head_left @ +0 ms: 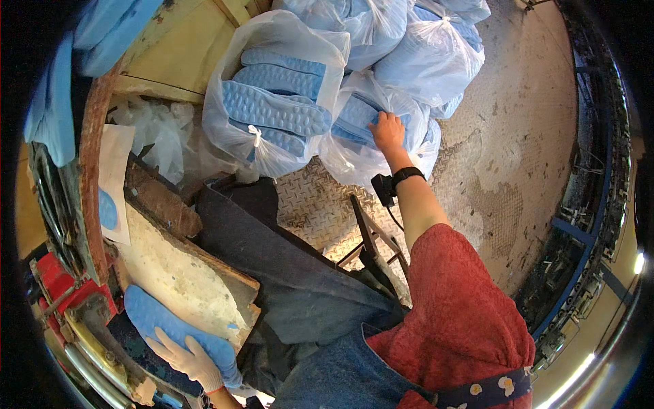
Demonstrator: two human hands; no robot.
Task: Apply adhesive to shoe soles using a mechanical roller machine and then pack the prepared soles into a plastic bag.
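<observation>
A blue sole [153, 315] lies along the near edge of the bench [177, 252], beneath the gloved left hand [184, 358], whose fingers spread wide over it. Well apart, beyond the bench's far edge, the bare right hand [390, 133] touches bagged soles [355, 117] in a plastic bag [344, 163]; I cannot tell whether it grips one.

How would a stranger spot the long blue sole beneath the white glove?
Start at the pale, worn board at lower left. Along its lower edge, under the white-gloved left hand, lies the long blue sole. Unlike the bumpy blue soles in translucent plastic bags, it is unbagged and looks smooth.
</observation>
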